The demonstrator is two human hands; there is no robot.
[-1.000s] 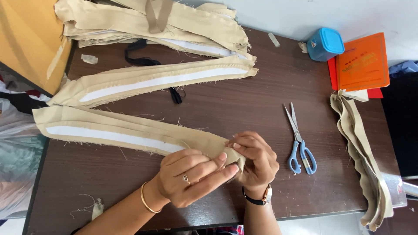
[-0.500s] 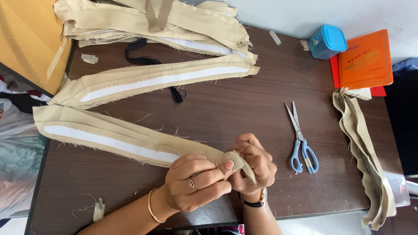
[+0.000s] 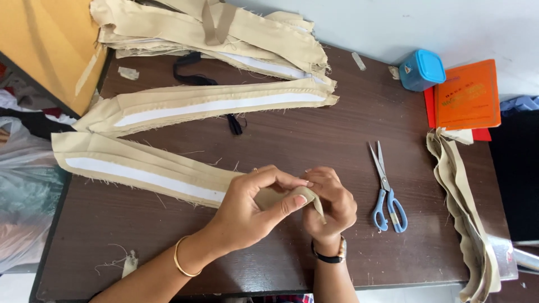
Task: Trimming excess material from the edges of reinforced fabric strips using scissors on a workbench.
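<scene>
A long beige fabric strip with a white band lies across the near part of the dark wooden table. Its right end is folded up between both hands. My left hand pinches that end with thumb and fingers; it wears a ring and a gold bangle. My right hand, with a dark wristwatch, grips the same fabric end from the right. The folded tip is partly hidden by my fingers.
A second beige strip lies farther back, with a heap of similar pieces behind it. Blue-handled scissors lie right of my hands. A wavy beige strip hangs at the right edge. A blue box and orange booklet sit far right.
Both hands have shifted slightly and folded the strip's right end tighter, raising it off the table. The rest of the strip and other items have not moved.
</scene>
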